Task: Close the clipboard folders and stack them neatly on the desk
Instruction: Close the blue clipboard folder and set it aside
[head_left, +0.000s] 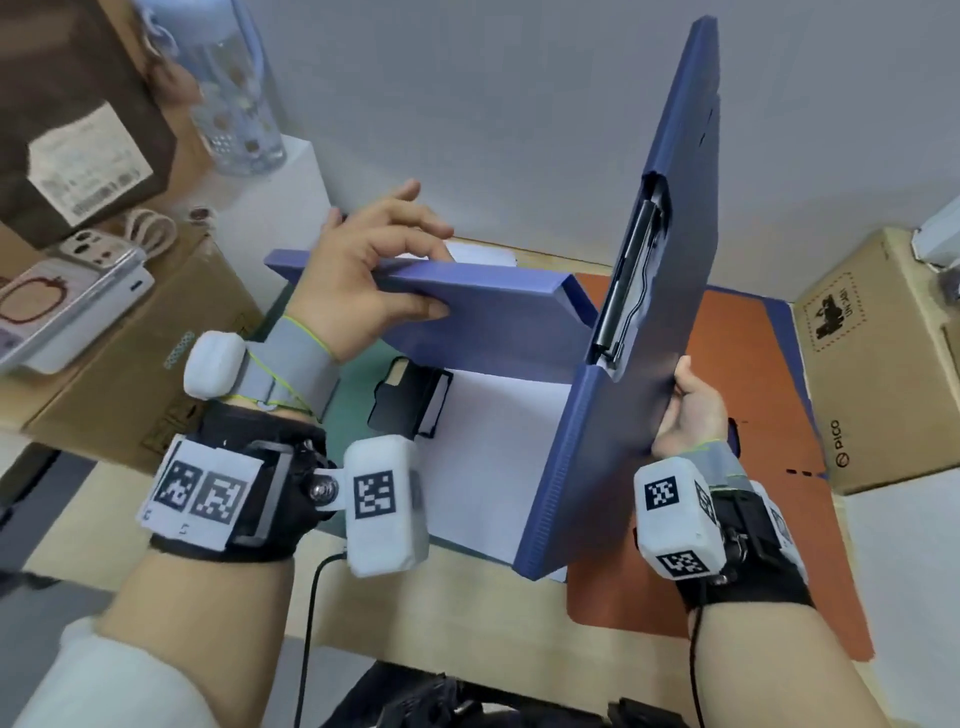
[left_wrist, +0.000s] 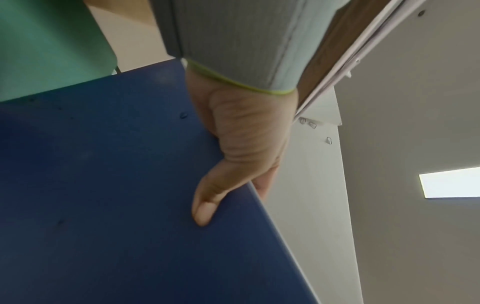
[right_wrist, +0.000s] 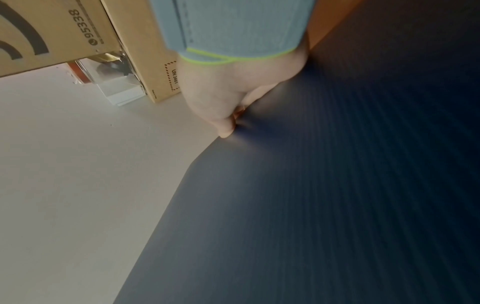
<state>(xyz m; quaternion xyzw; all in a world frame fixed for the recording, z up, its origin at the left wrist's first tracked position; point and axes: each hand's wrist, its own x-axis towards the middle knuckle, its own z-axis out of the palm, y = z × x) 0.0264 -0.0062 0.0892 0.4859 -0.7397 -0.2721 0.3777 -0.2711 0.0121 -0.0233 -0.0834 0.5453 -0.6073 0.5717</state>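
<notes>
Both grips clamped on blue clipboard folder (head_left: 613, 374), half-open above table (head_left: 467, 613): left hand (head_left: 363, 280) pinches cover's left edge, right hand (head_left: 691, 410) holds upright board's right edge. Looks light, stiff, smooth; edge holds suit.

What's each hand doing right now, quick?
Left hand: grips the left cover of the blue clipboard folder, thumb underneath.
Right hand: grips the folder's raised right cover by its edge.
</notes>
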